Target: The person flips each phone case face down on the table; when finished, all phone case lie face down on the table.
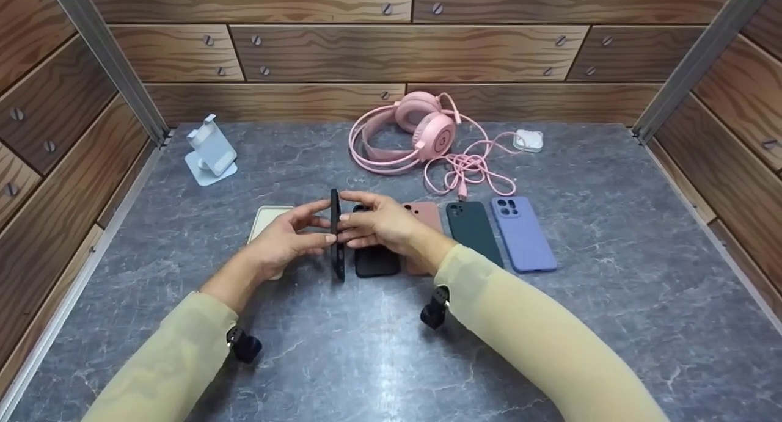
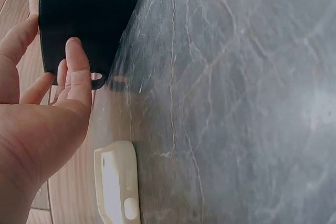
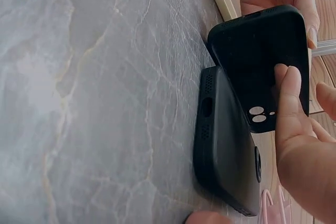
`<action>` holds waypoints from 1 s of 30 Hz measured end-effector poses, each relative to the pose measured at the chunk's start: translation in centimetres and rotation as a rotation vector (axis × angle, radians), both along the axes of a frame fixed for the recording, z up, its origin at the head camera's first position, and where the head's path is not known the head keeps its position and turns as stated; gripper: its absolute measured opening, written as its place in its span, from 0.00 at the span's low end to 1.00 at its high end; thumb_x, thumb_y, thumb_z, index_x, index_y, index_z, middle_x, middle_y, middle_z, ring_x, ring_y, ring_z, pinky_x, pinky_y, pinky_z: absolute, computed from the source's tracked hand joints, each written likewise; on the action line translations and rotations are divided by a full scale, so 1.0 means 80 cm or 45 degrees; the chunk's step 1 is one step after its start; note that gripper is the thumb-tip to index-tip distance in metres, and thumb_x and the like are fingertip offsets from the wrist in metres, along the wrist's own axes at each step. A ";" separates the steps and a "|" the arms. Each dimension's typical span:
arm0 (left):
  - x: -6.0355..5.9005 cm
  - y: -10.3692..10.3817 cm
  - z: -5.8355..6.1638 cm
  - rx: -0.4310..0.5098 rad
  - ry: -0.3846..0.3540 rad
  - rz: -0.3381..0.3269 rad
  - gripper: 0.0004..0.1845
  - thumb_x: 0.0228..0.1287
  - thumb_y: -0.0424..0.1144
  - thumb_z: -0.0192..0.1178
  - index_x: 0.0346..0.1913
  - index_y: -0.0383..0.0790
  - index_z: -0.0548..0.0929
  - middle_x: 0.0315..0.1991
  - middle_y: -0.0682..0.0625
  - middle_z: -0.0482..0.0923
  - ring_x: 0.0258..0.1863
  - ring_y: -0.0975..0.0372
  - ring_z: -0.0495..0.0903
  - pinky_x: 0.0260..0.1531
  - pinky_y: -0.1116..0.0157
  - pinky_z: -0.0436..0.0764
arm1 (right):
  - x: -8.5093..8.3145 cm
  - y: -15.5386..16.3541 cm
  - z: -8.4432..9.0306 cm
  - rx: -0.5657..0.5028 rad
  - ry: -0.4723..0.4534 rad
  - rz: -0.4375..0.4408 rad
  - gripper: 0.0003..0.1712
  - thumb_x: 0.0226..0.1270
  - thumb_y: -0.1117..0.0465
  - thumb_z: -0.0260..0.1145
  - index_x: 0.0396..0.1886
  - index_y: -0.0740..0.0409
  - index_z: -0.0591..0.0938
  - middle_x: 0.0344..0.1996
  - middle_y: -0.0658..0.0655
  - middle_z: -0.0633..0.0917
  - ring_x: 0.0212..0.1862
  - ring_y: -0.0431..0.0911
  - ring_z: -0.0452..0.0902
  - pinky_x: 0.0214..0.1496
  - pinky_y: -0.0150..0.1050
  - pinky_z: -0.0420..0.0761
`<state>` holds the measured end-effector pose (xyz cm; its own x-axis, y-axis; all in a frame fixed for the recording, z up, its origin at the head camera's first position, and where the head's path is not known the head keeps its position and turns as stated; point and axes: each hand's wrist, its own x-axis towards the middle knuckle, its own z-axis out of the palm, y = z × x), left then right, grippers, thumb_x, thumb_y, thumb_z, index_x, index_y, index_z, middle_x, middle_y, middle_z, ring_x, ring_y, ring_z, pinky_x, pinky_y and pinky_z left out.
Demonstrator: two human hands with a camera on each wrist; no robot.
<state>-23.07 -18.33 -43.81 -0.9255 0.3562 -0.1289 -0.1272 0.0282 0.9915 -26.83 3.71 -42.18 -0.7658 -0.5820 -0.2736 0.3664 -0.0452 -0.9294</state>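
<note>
Both sleeved forearms cross bare grey surface [image 1: 379, 361], wide open toward the near edge. Left hand [image 1: 282, 242] and right hand [image 1: 382, 223] pinch a black phone case [image 1: 335, 234] on edge between curled fingers [image 2: 79, 72], just left of a second black case [image 3: 226, 145] lying flat. Left of that flat case lies a cream case [image 2: 116, 182]; right of it pink [image 1: 427, 217], dark green [image 1: 473, 232] and lilac [image 1: 523, 232] cases crowd together. Pink headphones [image 1: 409, 132] and a phone stand [image 1: 211, 150] sit behind.

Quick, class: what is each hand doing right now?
Left hand: pinching the black phone case, held on edge.
Right hand: pinching the same case from the other side.
</note>
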 end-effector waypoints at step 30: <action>0.002 0.015 -0.017 -0.148 0.040 -0.043 0.39 0.58 0.35 0.71 0.72 0.47 0.66 0.54 0.33 0.69 0.40 0.54 0.79 0.36 0.59 0.80 | 0.005 0.002 -0.002 0.118 0.053 -0.162 0.37 0.59 0.69 0.69 0.69 0.49 0.71 0.52 0.69 0.80 0.35 0.49 0.84 0.31 0.34 0.82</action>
<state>-22.94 -17.11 -45.16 -0.9174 0.3718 -0.1421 -0.0930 0.1470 0.9848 -26.39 3.87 -42.32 -0.8436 -0.4534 -0.2878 0.3240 -0.0024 -0.9461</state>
